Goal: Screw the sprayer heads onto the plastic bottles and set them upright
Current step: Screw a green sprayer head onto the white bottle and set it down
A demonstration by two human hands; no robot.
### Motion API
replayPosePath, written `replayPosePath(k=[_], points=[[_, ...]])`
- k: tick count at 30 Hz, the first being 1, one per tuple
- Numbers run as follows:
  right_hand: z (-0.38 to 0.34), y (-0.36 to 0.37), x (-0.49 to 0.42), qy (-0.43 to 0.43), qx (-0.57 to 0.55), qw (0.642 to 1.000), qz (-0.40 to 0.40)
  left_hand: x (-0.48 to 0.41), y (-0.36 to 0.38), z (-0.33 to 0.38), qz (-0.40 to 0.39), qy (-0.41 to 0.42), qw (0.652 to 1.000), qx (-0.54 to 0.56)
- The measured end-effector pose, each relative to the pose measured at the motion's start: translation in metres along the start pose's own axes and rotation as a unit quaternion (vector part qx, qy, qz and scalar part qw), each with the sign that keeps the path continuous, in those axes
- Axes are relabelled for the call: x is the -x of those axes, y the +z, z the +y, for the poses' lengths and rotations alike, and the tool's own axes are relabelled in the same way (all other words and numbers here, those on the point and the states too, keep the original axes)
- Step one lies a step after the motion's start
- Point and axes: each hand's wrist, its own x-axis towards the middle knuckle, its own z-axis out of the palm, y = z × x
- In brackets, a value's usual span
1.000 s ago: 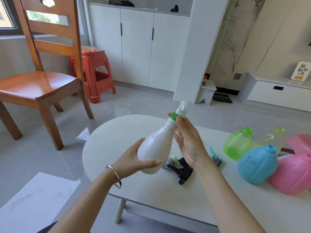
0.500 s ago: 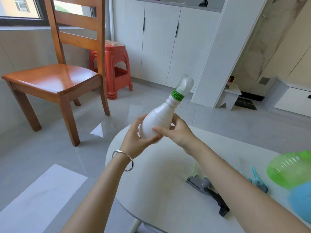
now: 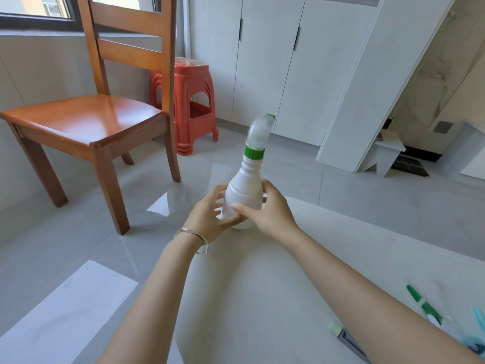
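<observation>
A white plastic bottle stands nearly upright at the far left edge of the white round table. A clear sprayer head with a green collar sits on its neck. My left hand cups the bottle's lower body from the left. From the right, my right hand wraps the same part, thumb across the front. The bottle's base is hidden behind my fingers. Loose sprayer heads, one green and one grey, lie at the lower right.
A wooden chair stands on the tiled floor to the left, with a red plastic stool behind it. White cabinets line the back wall. A white sheet lies on the floor beside the table.
Both hands carried the bottle from a tilted hold above the table to its far left edge and turned it upright. My right hand shifted from the neck to the body. The view swung left.
</observation>
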Motion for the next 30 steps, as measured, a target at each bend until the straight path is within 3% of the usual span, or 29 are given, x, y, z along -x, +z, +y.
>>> replayPosePath(k=[5, 16, 22, 30], points=[[0.003, 0.003, -0.001, -0.011, 0.006, 1.000, 0.009, -0.004, -0.007, -0.007, -0.025, -0.001, 0.999, 0.033], [-0.002, -0.001, 0.003, 0.043, -0.083, 0.995, -0.026, 0.006, 0.002, -0.002, 0.021, -0.006, 0.999, 0.041], [-0.010, -0.019, 0.024, 0.088, -0.121, 0.989, -0.019, 0.010, -0.019, 0.024, -0.040, -0.043, 0.992, -0.107], [-0.024, -0.118, 0.098, 0.031, -0.119, 0.991, 0.043, 0.044, -0.062, 0.115, -0.065, -0.054, 0.962, -0.260]])
